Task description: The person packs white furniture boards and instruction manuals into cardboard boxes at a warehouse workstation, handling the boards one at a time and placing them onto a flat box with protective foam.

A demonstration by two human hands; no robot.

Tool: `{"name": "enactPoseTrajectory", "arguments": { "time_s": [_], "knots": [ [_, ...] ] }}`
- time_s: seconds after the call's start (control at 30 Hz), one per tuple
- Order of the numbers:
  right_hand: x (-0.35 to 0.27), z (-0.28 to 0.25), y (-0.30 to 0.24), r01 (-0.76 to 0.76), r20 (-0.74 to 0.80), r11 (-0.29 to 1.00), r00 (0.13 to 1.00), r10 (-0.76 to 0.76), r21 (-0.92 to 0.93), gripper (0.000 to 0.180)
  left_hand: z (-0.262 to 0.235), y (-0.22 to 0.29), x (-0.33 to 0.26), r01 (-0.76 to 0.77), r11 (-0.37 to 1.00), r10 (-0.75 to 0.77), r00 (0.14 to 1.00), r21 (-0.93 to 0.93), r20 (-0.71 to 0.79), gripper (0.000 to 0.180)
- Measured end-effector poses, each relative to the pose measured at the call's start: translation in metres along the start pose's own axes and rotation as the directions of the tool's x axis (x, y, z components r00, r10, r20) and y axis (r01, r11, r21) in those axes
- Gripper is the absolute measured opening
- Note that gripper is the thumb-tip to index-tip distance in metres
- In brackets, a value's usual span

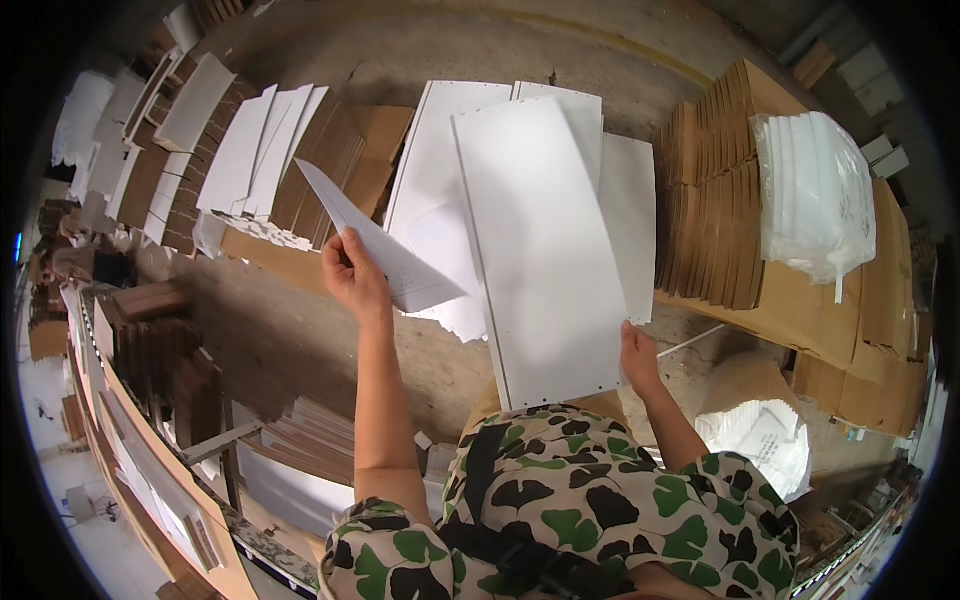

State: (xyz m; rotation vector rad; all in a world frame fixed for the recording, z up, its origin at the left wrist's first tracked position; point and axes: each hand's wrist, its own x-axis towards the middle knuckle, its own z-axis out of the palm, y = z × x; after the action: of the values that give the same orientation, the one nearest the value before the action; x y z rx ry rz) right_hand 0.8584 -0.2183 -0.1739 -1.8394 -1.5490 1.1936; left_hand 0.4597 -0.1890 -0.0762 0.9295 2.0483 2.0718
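Note:
My left hand [358,278] is closed on the edge of a thin white paper sheet [395,262], which is raised at a slant and shows faint printing. A long white panel [545,250] with small holes along its near end tilts in front of my body. My right hand [641,358] grips its right edge near the lower corner. Its near end reaches my leaf-patterned shirt. More white panels [432,150] lie stacked beneath and beyond it. Another pale sheet [447,240] rests on that stack, partly hidden by the held paper and panel.
Folded brown cardboard [710,200] is piled at right, with a plastic-wrapped white bundle [815,190] on top. White boards [262,150] lie on cardboard at left. A rack of boards [310,440] stands at lower left. A white plastic bag [765,440] sits at lower right.

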Motion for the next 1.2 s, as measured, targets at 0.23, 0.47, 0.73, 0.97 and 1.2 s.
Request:
{"name": "enactPoseTrajectory", "arguments": {
  "time_s": [0.23, 0.47, 0.73, 0.97, 1.2],
  "knots": [
    [0.028, 0.067, 0.034, 0.033, 0.092, 0.987, 0.996, -0.019, -0.154, 0.053, 0.037, 0.079, -0.031, 0.432, 0.736, -0.273, 0.894, -0.521, 0.356, 0.016],
    [0.037, 0.071, 0.07, 0.061, 0.157, 0.985, 0.987, -0.036, -0.16, 0.052, 0.022, -0.11, -0.125, 0.382, 0.809, -0.553, 0.752, 0.447, 0.358, 0.028],
    [0.056, -0.007, 0.04, 0.142, 0.224, 0.975, 0.969, -0.102, -0.172, 0.024, -0.005, -0.196, -0.155, 0.422, 0.538, -0.765, 0.609, 0.73, 0.212, 0.047],
    [0.056, -0.291, 0.014, 0.291, -0.837, 0.944, 0.546, -0.029, 0.157, 0.04, -0.004, -0.186, -0.148, 0.594, 0.433, -0.889, 0.408, 0.678, 0.21, 0.055],
    [0.086, -0.365, 0.039, 0.0, -0.794, 0.961, 0.563, -0.229, -0.277, 0.042, 0.022, -0.135, -0.176, 0.33, 0.662, -0.572, 0.802, 0.673, 0.17, 0.054]
  ]
}}
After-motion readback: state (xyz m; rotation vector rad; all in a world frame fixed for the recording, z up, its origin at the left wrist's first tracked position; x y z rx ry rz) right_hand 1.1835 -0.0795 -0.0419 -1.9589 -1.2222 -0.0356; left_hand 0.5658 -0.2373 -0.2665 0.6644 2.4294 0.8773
